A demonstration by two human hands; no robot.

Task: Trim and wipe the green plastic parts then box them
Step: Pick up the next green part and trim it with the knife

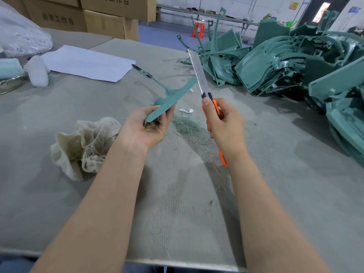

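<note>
My left hand (pixel 146 127) holds a green plastic part (pixel 172 99) by its near end, palm up, above the table. A thin stem of the part points away toward the pen. My right hand (pixel 222 123) grips an orange utility knife (pixel 215 107) with a long blade (pixel 197 70) extended up and away; the blade's edge meets the part's far tip. A crumpled white cloth (pixel 84 146) lies on the table left of my left wrist. A pile of green shavings (pixel 187 127) sits between my hands.
A big heap of green plastic parts (pixel 285 62) fills the table's right side. A white sheet of paper (pixel 88 63) and a pen (pixel 140 69) lie at the back left, beside plastic bags (pixel 21 36). Cardboard boxes (pixel 110 22) stand behind the table.
</note>
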